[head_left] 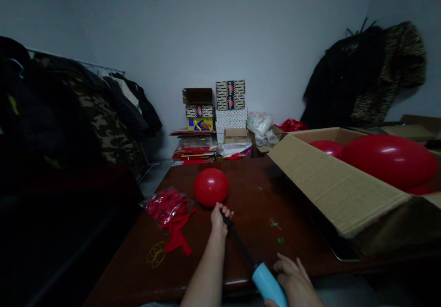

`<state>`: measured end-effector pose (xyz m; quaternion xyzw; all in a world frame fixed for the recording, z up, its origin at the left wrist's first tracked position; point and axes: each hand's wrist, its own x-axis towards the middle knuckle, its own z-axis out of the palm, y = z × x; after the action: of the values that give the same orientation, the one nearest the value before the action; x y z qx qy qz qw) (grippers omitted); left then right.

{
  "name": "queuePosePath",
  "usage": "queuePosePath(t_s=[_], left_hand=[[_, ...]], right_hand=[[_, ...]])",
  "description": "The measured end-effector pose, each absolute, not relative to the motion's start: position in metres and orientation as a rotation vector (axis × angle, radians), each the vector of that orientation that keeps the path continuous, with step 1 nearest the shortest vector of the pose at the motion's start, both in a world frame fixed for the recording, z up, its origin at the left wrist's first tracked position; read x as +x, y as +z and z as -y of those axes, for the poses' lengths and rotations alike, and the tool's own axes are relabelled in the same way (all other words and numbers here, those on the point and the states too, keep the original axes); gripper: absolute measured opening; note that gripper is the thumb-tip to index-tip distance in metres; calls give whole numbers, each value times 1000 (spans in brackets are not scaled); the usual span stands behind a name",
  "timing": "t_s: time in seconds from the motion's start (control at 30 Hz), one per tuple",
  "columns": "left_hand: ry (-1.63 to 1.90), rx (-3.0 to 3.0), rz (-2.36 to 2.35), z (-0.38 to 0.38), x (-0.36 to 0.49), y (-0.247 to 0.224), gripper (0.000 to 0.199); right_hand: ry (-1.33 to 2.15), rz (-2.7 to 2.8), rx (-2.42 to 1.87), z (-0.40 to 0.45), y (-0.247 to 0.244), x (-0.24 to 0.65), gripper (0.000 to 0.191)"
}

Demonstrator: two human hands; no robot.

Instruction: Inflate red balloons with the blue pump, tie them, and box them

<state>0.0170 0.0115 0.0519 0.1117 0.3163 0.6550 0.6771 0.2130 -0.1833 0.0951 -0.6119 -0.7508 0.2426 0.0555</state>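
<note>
A red inflated balloon (211,187) rests at the middle of the brown table, just beyond my left hand (221,218). That hand is closed around the black end of a hand balloon pump (268,285), right by the balloon's neck, which the fingers mostly hide. A thin black rod runs from there to the pump's light blue barrel. My right hand (296,281) holds the barrel at the bottom edge, thumb on one side and fingers loosely extended on the other. Left of the balloon lie a clear bag of red balloons (167,206) and loose flat red balloons (178,238).
Yellow rubber bands (156,254) lie on the table (241,183) at left, small coloured bits (275,224) at right. An open cardboard box (330,183) with large red balloons (389,160) stands on the right. Stacked boxes (230,109) are behind; coats (99,109) hang at left.
</note>
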Motion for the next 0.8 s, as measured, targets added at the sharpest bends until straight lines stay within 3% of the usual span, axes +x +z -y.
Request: queuePosePath(t_s=[0.4, 0.8], left_hand=[[1453, 231, -698, -6, 26, 67, 22], [1396, 285, -727, 0, 33, 64, 21]], right_hand=[[526, 2097, -1830, 156, 127, 181, 45], [501, 2007, -1859, 106, 113, 147, 48]])
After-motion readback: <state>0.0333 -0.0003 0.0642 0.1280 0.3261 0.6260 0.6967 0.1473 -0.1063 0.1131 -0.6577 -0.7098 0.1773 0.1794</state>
